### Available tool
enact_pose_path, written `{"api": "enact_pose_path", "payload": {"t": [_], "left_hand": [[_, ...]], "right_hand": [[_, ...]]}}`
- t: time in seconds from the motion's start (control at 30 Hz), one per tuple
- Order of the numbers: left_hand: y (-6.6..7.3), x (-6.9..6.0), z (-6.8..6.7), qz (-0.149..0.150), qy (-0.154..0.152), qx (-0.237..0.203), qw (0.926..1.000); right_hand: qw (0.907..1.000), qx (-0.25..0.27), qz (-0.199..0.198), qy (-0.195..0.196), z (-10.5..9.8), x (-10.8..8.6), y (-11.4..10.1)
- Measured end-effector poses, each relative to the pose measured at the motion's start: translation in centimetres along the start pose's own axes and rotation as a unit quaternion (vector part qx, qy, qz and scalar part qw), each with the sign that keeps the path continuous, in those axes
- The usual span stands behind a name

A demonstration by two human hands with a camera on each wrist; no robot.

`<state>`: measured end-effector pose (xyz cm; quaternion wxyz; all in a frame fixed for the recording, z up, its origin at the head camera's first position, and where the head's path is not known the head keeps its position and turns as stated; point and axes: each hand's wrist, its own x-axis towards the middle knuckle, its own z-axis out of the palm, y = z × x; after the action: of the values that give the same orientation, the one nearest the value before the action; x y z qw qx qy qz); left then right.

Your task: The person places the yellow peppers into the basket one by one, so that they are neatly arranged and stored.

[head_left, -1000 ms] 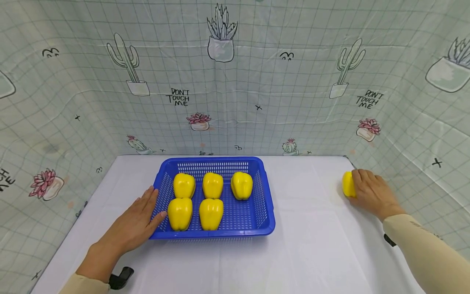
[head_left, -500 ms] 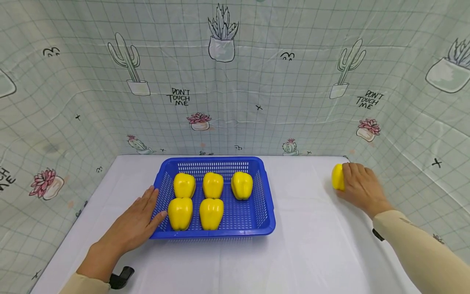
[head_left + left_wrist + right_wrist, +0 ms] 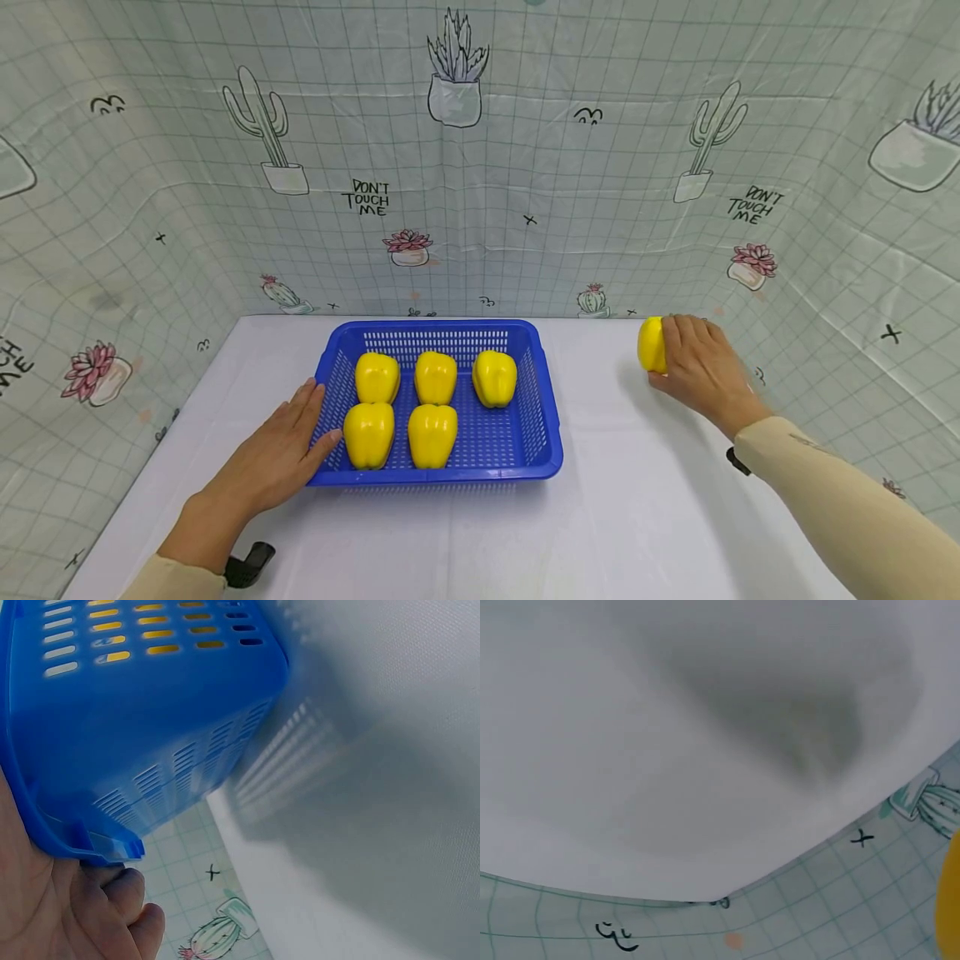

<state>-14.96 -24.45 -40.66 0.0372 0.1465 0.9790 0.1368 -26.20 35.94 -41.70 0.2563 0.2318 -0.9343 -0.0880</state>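
Note:
My right hand (image 3: 701,367) grips a yellow bell pepper (image 3: 651,345) above the table, right of the basket; its shadow falls on the cloth below. Only an edge of that yellow pepper (image 3: 949,907) enters the right wrist view. On the left, my left hand (image 3: 273,450) rests with straight fingers on the left rim of the blue plastic basket (image 3: 435,477). Several yellow peppers sit inside: a back row that includes a pepper (image 3: 494,379) at the right, and a front row that includes a pepper (image 3: 432,437). In the left wrist view, the hand (image 3: 97,915) touches the basket's rim from outside.
A white cloth (image 3: 600,467) covers the table. Behind and on both sides rises a hanging grid-patterned curtain (image 3: 495,167) with cactus drawings. The basket's front right portion shows its bare slotted floor (image 3: 487,442).
My right hand has lifted the yellow pepper off the table's right side and carried it leftward and away from me. The left hand and the basket have stayed put.

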Motion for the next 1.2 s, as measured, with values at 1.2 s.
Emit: {"api": "enact_pose_path", "payload": {"t": [1.2], "left_hand": [[0.0,0.0,0.2,-0.012,-0.005,0.005,0.9999]], "right_hand": [[0.9862,0.125,-0.094,0.054,-5.3,8.2,-14.4]]}}
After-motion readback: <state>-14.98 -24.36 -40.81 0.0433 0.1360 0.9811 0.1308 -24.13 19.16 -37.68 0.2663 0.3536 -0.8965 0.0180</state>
